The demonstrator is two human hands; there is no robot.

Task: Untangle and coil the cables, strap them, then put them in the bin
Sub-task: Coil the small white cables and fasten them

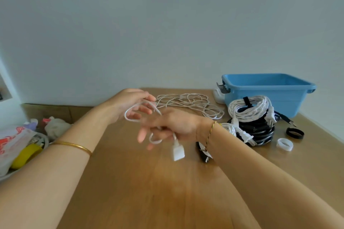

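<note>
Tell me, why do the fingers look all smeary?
Head view: fingers of the right hand, the cable and its plug smear, likely from fast motion; the left hand is a little soft; the bin looks sharp; a pale sheen lies on the near table; the wide lens bends the edges.

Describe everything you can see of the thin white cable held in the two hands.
The white cable is thin and motion-blurred. The left hand holds one loop raised above the table; the right hand grips another loop lower, with a white rectangular connector dangling below that hand. Past the left hand it seems to run into a loose, uncoiled heap lying on the wood. No strap shows on it.
</note>
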